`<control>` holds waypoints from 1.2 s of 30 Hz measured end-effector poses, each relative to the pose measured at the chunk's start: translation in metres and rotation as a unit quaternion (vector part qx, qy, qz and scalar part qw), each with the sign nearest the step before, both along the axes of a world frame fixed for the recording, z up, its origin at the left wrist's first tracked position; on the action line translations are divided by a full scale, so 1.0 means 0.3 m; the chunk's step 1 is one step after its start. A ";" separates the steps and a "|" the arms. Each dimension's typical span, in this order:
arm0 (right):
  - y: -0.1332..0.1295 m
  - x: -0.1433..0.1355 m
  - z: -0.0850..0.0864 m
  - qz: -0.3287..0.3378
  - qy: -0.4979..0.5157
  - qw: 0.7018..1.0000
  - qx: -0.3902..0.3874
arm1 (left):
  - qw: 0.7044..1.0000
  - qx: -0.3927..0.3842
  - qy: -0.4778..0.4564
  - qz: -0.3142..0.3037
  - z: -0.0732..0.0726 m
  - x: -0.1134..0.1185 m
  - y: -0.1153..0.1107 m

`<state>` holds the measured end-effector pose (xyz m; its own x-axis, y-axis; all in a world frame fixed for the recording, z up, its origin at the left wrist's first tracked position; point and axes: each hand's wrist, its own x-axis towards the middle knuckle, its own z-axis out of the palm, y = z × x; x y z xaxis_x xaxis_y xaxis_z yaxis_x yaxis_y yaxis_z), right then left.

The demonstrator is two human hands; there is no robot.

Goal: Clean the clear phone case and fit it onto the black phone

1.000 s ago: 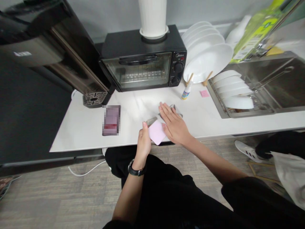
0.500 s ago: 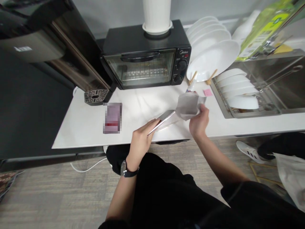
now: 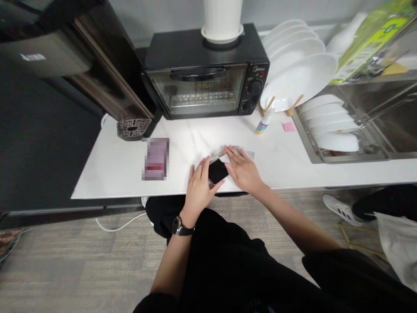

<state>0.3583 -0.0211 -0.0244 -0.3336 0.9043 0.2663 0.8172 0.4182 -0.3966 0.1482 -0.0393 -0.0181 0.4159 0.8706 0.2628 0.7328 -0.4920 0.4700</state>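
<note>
A black-faced flat device [image 3: 218,171] lies on the white counter [image 3: 124,184] near its front edge. My left hand [image 3: 200,187] rests along the device's left side, thumb at its lower edge, gripping it. My right hand [image 3: 243,171] presses a thin pale sheet [image 3: 224,158] against the device's upper right part, its fingers mostly covering the sheet. Some clear film [image 3: 249,154] shows beyond my right fingertips. A small white bottle with a blue and yellow label [image 3: 261,127] stands behind my right hand, beside a pink note [image 3: 288,127].
Behind are a black toaster oven [image 3: 202,93] and racked white plates [image 3: 299,82]. A blurred-out purple item [image 3: 156,158] lies left. A dispenser [image 3: 133,126] stands farther left; a sink with bowls [image 3: 337,141] is right. A person's shoe [image 3: 342,208] shows on the floor.
The device has gone from tilted to lying flat, dark face up. My right hand has moved left and down with the sheet onto it. The small bottle is now uncovered.
</note>
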 end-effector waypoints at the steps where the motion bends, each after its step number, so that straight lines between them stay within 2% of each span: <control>1: -0.004 -0.017 -0.004 -0.011 -0.008 1.000 0.000 | 1.000 -0.008 -0.015 0.016 -0.001 -0.005 -0.003; 4: -0.029 -0.080 0.000 -0.012 -0.022 1.000 0.000 | 0.999 -0.026 -0.031 0.009 -0.008 -0.017 -0.009; 7: -0.049 -0.103 0.016 0.079 -0.031 0.996 -0.003 | 0.999 -0.037 -0.039 0.006 -0.014 -0.024 -0.008; 9: -0.045 -0.074 0.023 0.143 -0.036 0.989 -0.011 | 0.997 -0.045 -0.057 0.015 -0.015 -0.026 -0.005; 10: -0.039 -0.053 0.023 0.148 -0.041 0.988 -0.015 | 0.996 -0.050 -0.071 0.021 -0.014 -0.025 -0.004; 14: -0.026 -0.025 0.016 0.055 -0.055 0.997 -0.019 | 0.994 -0.052 -0.091 0.033 -0.019 -0.018 0.000; 15: -0.032 -0.040 0.015 0.062 -0.053 0.997 -0.017 | 0.995 -0.052 -0.080 0.031 -0.022 -0.018 0.000; 18: -0.048 -0.085 0.013 0.154 -0.046 0.987 -0.016 | 0.997 -0.055 -0.055 0.014 -0.031 -0.021 0.002; 19: -0.046 -0.087 0.013 0.163 -0.047 0.985 -0.018 | 0.997 -0.055 -0.061 0.011 -0.032 -0.022 0.002; 20: -0.039 -0.084 0.012 0.148 -0.049 0.988 -0.021 | 0.996 -0.056 -0.072 0.013 -0.032 -0.023 0.003; 23: -0.014 -0.074 0.006 0.037 -0.052 0.997 -0.032 | 0.993 -0.065 -0.095 0.029 -0.025 -0.024 0.004; 24: -0.011 -0.082 0.003 0.020 -0.048 0.998 -0.035 | 0.993 -0.068 -0.092 0.029 -0.022 -0.025 0.004; 29: -0.025 -0.123 -0.005 0.130 -0.035 0.991 -0.017 | 0.995 -0.060 -0.074 0.001 -0.013 -0.041 -0.004; 30: -0.021 -0.116 -0.006 0.122 -0.040 0.992 -0.019 | 0.995 -0.063 -0.080 0.009 -0.012 -0.042 -0.006; 33: -0.010 -0.100 -0.007 0.025 -0.052 0.998 -0.028 | 0.992 -0.074 -0.094 0.037 -0.011 -0.041 -0.010; 34: -0.013 -0.105 -0.006 0.020 -0.052 0.998 -0.031 | 0.992 -0.074 -0.094 0.037 -0.012 -0.042 -0.011; 36: -0.027 -0.123 -0.003 0.069 -0.043 0.996 -0.023 | 0.994 -0.067 -0.086 0.030 -0.013 -0.046 -0.013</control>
<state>0.3213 -0.0292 -0.0253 -0.4760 0.8586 0.1906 0.7846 0.5124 -0.3490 0.1343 -0.0433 -0.0219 0.3218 0.9242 0.2055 0.6616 -0.3748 0.6495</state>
